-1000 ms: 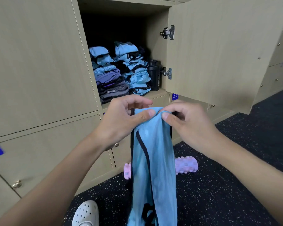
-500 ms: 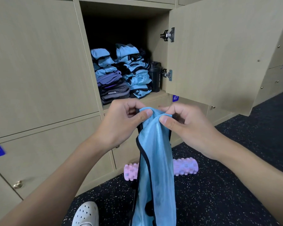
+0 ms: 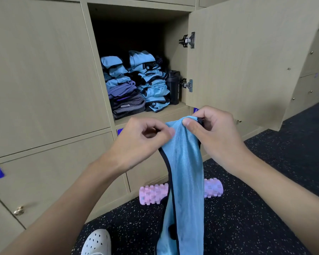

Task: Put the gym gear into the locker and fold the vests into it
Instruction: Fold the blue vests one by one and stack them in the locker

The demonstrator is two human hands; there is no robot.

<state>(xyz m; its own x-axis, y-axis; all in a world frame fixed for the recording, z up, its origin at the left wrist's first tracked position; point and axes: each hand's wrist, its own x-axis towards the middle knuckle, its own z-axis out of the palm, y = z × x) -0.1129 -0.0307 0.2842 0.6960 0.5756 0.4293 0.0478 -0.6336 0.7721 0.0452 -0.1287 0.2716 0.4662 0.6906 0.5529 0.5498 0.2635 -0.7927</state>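
A light blue mesh vest (image 3: 185, 181) with black trim hangs down in front of me, held at its top. My left hand (image 3: 144, 142) pinches its left edge and my right hand (image 3: 214, 133) grips the bunched top beside it. Behind the hands stands the open locker (image 3: 151, 113). Inside, a stack of folded blue vests (image 3: 151, 83) sits at the right, and another pile of blue, purple and grey clothes (image 3: 123, 96) at the left. A black sport bottle (image 3: 174, 87) stands against the locker's right wall.
The locker door (image 3: 247, 61) is swung open to the right. A pink ridged foam roller (image 3: 155, 195) lies on the dark speckled floor (image 3: 247, 218) by the lower lockers, partly behind the vest. My white perforated shoe (image 3: 98, 242) shows at the bottom.
Both hands have shifted to the right and spread apart a little along the vest's top. The hanging vest has swung right with them.
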